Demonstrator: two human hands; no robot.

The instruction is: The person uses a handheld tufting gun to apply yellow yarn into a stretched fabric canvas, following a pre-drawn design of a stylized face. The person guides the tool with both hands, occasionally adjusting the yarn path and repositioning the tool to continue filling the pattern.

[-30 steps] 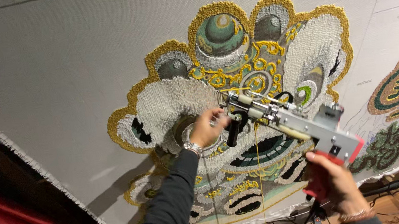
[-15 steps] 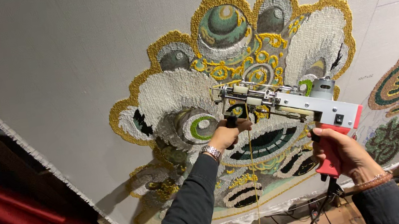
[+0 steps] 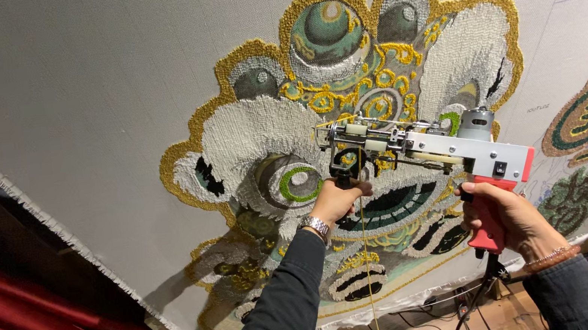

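The stretched backing cloth point(image 3: 71, 81) is pale grey-white with a frayed whitish edge. On it the tufted lion face point(image 3: 351, 82) has golden-yellow outlines, white and grey fur areas, green-and-grey domed eyes, a bright green ring around one eye, and a black mouth with white stripes. The tufting gun point(image 3: 428, 147) has a silver metal body, cream rollers, a red handle and a black front grip. A yellow yarn point(image 3: 367, 269) hangs from it. Both sleeves are dark grey. The fabric point(image 3: 34, 320) at lower left is red.
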